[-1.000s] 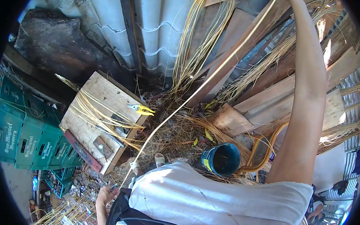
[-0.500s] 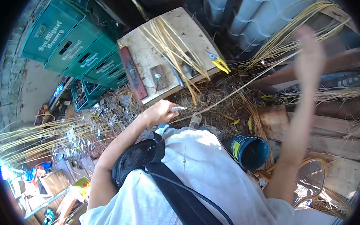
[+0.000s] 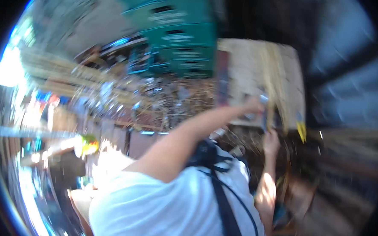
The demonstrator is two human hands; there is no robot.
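Observation:
Motion smears much of the picture. My left hand [image 3: 253, 105] reaches across to the near part of a pale wooden board [image 3: 245, 57]. Its fingers look closed, and a small pale, shiny thing shows at their tip, too blurred to name. My right hand [image 3: 272, 143] is just off the board's near edge, by the lower ends of a bundle of yellowish strips [image 3: 273, 75]; its fingers are too smeared to read. A yellow-handled cutting tool [image 3: 301, 131] lies at the board's near right corner. Along the left side runs a dark red bar [image 3: 222, 77].
Green plastic crates [image 3: 185, 34] are stacked left of the board. Long yellowish strips [image 3: 50, 70] extend at the far left, beside littered ground [image 3: 155, 99]. Grey corrugated sheets [image 3: 349, 71] stand at the right. Blurred planks [image 3: 343, 198] lie at the lower right.
The view has swung left. My right hand has come in from far out at the right to the board's near edge. My left hand has moved from near my body onto the board.

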